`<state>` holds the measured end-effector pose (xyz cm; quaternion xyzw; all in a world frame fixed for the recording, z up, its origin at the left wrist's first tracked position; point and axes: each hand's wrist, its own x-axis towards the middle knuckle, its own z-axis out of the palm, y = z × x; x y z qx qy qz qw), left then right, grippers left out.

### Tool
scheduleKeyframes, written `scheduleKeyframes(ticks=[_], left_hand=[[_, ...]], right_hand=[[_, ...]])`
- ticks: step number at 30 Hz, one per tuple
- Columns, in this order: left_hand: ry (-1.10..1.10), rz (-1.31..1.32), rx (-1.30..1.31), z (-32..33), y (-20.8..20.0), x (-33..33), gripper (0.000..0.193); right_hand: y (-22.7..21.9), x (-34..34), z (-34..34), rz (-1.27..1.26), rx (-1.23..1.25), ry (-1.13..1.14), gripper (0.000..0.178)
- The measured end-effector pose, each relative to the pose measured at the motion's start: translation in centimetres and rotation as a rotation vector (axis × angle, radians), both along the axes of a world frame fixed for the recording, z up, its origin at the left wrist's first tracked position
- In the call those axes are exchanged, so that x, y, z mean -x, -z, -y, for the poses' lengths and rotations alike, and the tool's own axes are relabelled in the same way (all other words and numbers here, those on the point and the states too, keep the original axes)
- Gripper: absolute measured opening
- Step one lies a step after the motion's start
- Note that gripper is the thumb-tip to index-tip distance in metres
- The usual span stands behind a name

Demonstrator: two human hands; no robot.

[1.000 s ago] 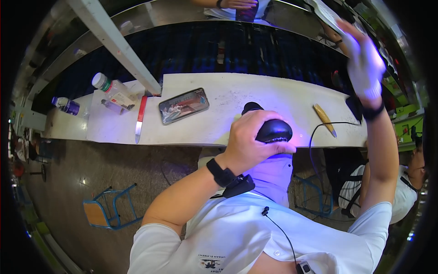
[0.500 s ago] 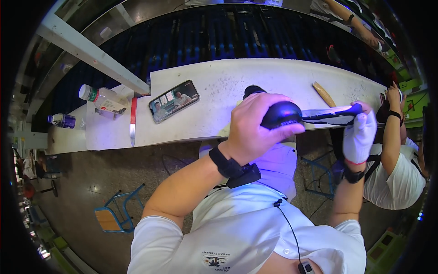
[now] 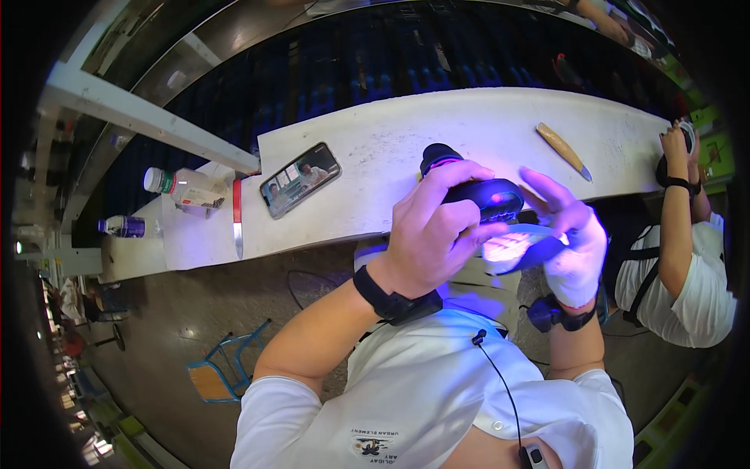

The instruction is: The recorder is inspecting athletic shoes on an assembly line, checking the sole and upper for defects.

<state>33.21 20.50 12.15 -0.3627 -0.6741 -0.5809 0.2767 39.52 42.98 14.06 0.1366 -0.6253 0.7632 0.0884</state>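
My bare left hand (image 3: 426, 234) is wrapped round a black, rounded, shoe-like object (image 3: 488, 197). Its black far end (image 3: 439, 156) shows beyond my fingers, under violet light. A pale, curved flat piece with a dark edge (image 3: 508, 252) sits below and to the right of this object; how the two join is hidden. My right hand (image 3: 574, 250), in a white glove, is close to the piece's dark tip. Its fingers are spread and slightly blurred, with the upper ones stretched towards the black object. Whether the glove touches the piece is unclear.
On the white bench (image 3: 375, 133) lie a phone (image 3: 301, 180), a red-handled knife (image 3: 237, 211) and a wooden-handled knife (image 3: 559, 147). Bottles (image 3: 183, 187) stand at the left beside a metal post (image 3: 148, 113). A dark conveyor (image 3: 344, 62) runs behind; a co-worker (image 3: 664, 258) is at right.
My right hand has moved left, towards the black object, from the pale piece's stretched end, and its fingers have spread. The piece now curves below the object. The whole view has shifted slightly.
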Motion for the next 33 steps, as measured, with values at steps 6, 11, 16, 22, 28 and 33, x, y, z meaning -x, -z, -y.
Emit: scheduleKeyframes(ticks=[6, 11, 16, 22, 28, 33], left_hand=[[0.181, 0.225, 0.142, 2.3, -1.1, -2.1, 0.026], [0.256, 0.385, -0.048, 2.6, -0.7, -4.1, 0.035], [0.184, 0.559, -0.148, 1.8, -0.4, -6.5, 0.057], [0.161, 0.655, -0.214, 2.1, -0.1, -7.5, 0.055], [0.177, 0.598, -0.251, 2.2, 0.0, -7.5, 0.049], [0.198, 0.616, -0.124, 3.2, -2.2, -6.1, 0.054]], right_hand=[[1.4, -0.3, 3.7, 0.061, 0.21, 0.034, 0.04], [1.5, -0.5, 5.5, 0.011, 0.272, 0.017, 0.033], [2.2, -0.8, 6.2, -0.04, 0.293, 0.007, 0.033], [3.3, -1.6, 5.9, -0.109, 0.139, 0.049, 0.035], [3.6, -1.6, 5.7, -0.2, 0.036, 0.068, 0.039], [3.2, -1.3, 5.3, -0.256, -0.061, 0.115, 0.042]])
